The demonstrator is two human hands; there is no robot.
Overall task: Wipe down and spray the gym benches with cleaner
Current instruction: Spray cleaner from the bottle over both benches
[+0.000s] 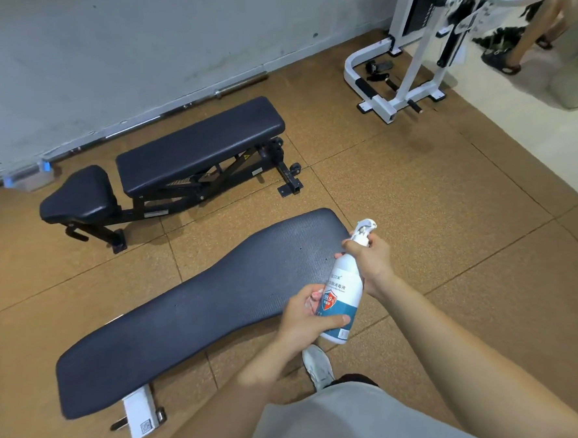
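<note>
Both hands are clamped on a white spray bottle [340, 293] with a teal and red label, held tilted over the near edge of a long flat gym bench [192, 312]. The left hand [308, 314] wraps the lower body of the bottle, thumb lying across the label. The right hand [369, 258] grips the neck just under the white trigger head [364, 229], which points up and away from the person.

The flat bench has a dark, textured pad that widens at both ends; it runs diagonally across the cork-coloured floor tiles [432, 210]. A white leg with a printed label [140, 416] shows under its near left end. A white sneaker [318, 366] stands on the floor just beside the bench, below the bottle.

Beyond the flat bench, near the grey wall [134, 42], stands an adjustable bench [176, 161] with a black frame, a small seat pad and a longer back pad. A steel barbell [123, 127] lies along the foot of the wall behind it. To the right of the adjustable bench is a white-framed exercise machine [416, 58], and another person's legs [526, 35] show past it.
</note>
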